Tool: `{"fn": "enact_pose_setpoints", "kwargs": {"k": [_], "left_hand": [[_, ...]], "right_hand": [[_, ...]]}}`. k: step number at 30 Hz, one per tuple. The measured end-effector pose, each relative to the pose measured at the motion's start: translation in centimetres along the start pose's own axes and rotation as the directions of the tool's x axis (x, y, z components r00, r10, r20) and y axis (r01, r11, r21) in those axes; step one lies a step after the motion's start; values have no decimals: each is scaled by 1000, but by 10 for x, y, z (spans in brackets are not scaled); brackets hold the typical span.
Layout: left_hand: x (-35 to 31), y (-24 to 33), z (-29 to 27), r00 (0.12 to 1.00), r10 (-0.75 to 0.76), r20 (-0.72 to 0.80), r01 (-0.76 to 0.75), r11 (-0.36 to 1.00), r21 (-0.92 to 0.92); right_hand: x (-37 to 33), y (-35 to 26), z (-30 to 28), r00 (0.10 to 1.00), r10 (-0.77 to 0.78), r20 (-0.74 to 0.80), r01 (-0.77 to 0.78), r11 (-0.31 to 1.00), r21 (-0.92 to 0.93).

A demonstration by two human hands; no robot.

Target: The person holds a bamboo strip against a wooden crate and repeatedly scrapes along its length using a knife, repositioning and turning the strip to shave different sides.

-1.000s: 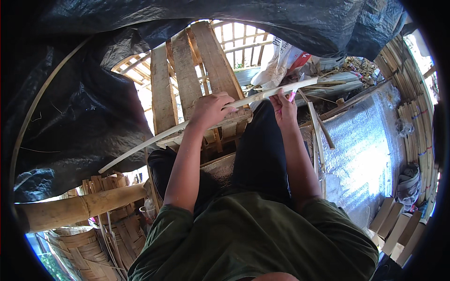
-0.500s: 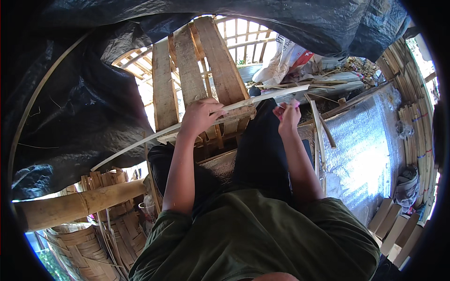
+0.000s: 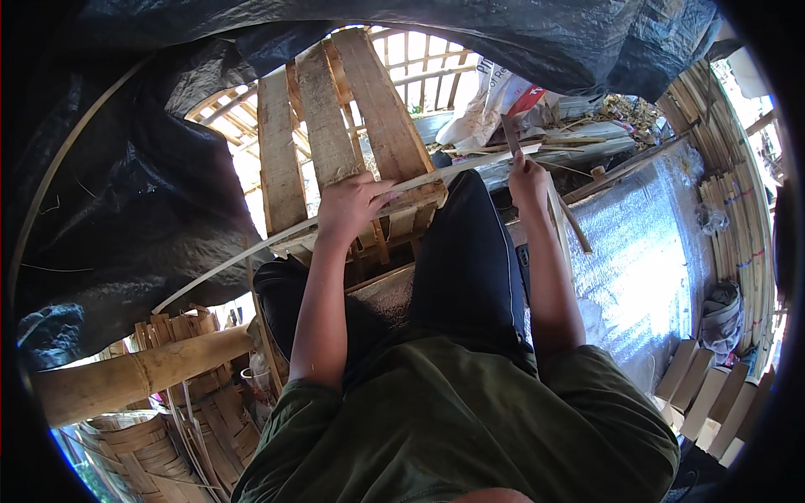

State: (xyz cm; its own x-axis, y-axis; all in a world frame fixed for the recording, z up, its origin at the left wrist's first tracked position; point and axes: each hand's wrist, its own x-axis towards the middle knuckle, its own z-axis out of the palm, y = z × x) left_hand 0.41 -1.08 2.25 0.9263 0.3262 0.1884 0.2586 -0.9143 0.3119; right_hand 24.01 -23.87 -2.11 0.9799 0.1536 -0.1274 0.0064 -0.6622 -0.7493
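- Left hand: grip closed over a pale bamboo strip, by the near edge of a slatted wooden counter.
- Right hand: grip round a knife, blade up at the strip's right end (contact unclear).
- Strip slants, left end lower.

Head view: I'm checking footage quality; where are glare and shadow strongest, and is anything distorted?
Head view: glare burns out part of the silver sheet; head view: the black tarp at left lies dark; head view: slats at right bow along the rim; whether lens or flex curves the pale strip, I cannot tell.
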Motion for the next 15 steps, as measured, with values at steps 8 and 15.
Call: {"fn": "enact_pose_setpoints", "kwargs": {"k": [8,15], "left_hand": [[-5,2,5,1000,-25,-17,25,1000,6],[-5,-3,8,998,18,-68,-15,999,39]], "right_hand": [[-29,-36,-8,977,130,172,-138,990,40],[-31,-20,23,947,-275,166,296,948,-118]]}}
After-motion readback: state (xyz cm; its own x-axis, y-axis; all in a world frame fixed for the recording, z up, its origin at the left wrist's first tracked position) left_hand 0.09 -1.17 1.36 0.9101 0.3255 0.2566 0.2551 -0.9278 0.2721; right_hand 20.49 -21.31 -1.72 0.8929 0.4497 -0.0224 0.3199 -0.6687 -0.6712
